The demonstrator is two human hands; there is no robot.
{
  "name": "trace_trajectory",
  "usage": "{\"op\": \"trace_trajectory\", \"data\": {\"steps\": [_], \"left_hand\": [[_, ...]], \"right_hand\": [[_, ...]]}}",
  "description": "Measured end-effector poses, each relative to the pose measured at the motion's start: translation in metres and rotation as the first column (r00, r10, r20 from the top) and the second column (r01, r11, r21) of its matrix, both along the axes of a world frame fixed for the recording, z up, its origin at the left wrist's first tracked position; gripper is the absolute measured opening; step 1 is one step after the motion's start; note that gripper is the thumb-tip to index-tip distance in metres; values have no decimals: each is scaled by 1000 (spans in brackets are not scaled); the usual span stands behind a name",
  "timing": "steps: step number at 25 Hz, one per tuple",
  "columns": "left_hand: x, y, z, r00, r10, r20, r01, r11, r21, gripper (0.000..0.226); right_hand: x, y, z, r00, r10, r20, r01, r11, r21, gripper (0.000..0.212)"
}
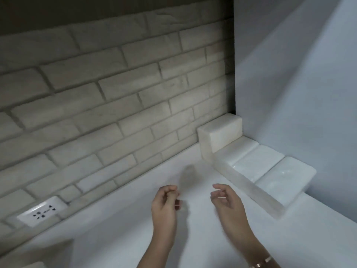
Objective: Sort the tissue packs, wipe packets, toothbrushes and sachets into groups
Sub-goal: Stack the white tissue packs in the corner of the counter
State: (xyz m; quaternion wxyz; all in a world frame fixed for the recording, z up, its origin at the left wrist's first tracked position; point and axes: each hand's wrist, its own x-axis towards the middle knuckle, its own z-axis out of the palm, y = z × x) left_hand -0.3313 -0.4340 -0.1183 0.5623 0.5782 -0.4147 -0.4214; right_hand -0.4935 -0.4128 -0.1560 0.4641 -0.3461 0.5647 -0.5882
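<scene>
Hovering above the smooth white table (116,229), the left hand (166,204) and right hand (226,202) hold nothing, their fingers (220,187) loosely curled. A rough brick wall (96,93) stands behind, and glossy rounded stone blocks (260,165) edge the right side. The things to sort are not in view.

A pale grey brick-pattern wall (116,84) fills the left and centre of the frame, a white socket plate (41,210) set low in it at lower left. Below runs a smooth white worktop (116,238). At right, a plain white wall (299,74) rises above a stepped white marble ledge (266,171), with a marble block (220,132) in the corner. Light is soft and even.
</scene>
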Motion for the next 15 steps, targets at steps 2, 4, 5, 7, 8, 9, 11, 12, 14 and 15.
{"op": "trace_trajectory", "data": {"steps": [2, 4, 5, 7, 8, 9, 11, 12, 14, 15], "left_hand": [[23, 40, -9, 998, -57, -35, 60, 995, 84, 16], [59, 81, -15, 989, -145, 0, 142, 967, 211, 32], [72, 97, -17, 982, -190, 19, 179, 949, 260, 35], [104, 130, -20, 977, -211, 34, 190, 931, 310, 36], [121, 149, -20, 978, -202, 44, 178, 931, 318, 36], [135, 166, -21, 979, -195, 53, 169, 934, 314, 34], [169, 204, -23, 986, -154, 67, 127, 946, 297, 25], [188, 225, -22, 989, -127, 80, 100, 953, 286, 19], [226, 265, -20, 991, -82, 108, 51, 965, 259, 14], [246, 284, -21, 991, -59, 122, 28, 970, 242, 14]], "right_hand": [[19, 35, -1, 998, 47, 44, -51, 994, 95, 19], [48, 70, 5, 991, 121, 50, -128, 976, 179, 25], [59, 82, 7, 983, 179, 44, -184, 958, 219, 22], [87, 106, 9, 955, 298, 11, -288, 913, 289, 17], [105, 119, 8, 942, 337, -4, -319, 895, 312, 17], [119, 131, 8, 932, 362, -16, -338, 884, 324, 18], [155, 156, 8, 910, 414, -33, -381, 862, 334, 18], [174, 168, 7, 898, 437, -37, -401, 852, 338, 18], [214, 192, 5, 865, 499, -47, -454, 820, 347, 19], [234, 203, 2, 840, 539, -57, -489, 799, 350, 21]]}}
